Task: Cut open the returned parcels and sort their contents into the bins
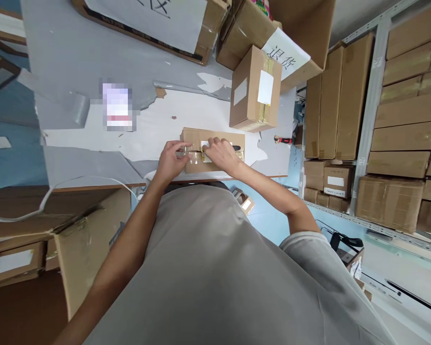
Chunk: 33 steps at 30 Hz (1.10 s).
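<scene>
A flat cardboard box (215,135) lies near the front edge of the table, with clear tape along its middle and a white label (205,157) on top. At its left end, my left hand (172,160) grips the box, thumb and forefinger on either side of the taped seam. Over the label rests my right hand (222,154), its fingers curled and pressed together. What those fingertips pinch, if anything, is hidden. Just right of that hand, a dark oval spot (237,147) shows on the box top.
Behind stands a taped carton (242,100) with white labels, and larger cartons (247,28) line the back. A red and black cutter (283,140) lies at the table's right edge. Shelves with stacked boxes (398,163) rise at right. An open carton (79,254) stands at lower left.
</scene>
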Each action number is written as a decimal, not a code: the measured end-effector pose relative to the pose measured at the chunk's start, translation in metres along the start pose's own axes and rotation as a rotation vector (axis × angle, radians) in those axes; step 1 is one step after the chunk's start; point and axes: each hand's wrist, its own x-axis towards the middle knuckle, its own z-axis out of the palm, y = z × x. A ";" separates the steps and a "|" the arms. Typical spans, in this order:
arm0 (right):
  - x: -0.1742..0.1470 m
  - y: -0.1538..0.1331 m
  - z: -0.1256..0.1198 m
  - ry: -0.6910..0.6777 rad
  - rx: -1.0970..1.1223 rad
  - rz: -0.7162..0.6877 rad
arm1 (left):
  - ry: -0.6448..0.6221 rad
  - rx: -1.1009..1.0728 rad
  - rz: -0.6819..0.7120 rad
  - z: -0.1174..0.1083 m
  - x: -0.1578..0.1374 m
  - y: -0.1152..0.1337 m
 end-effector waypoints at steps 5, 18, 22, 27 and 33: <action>-0.037 0.063 0.033 -0.010 0.061 0.165 | 0.037 0.025 -0.019 -0.003 -0.003 0.001; -0.089 0.185 0.173 0.217 0.501 0.121 | 0.269 0.037 -0.238 0.016 -0.003 0.016; -0.076 0.167 0.238 0.412 0.923 0.134 | 0.369 0.076 -0.274 0.008 -0.006 0.011; -0.030 0.116 0.283 0.499 1.449 0.531 | 0.469 0.166 -0.297 -0.010 -0.009 0.006; 0.007 0.081 0.261 0.441 1.759 0.528 | 0.435 0.299 -0.220 -0.033 -0.012 -0.018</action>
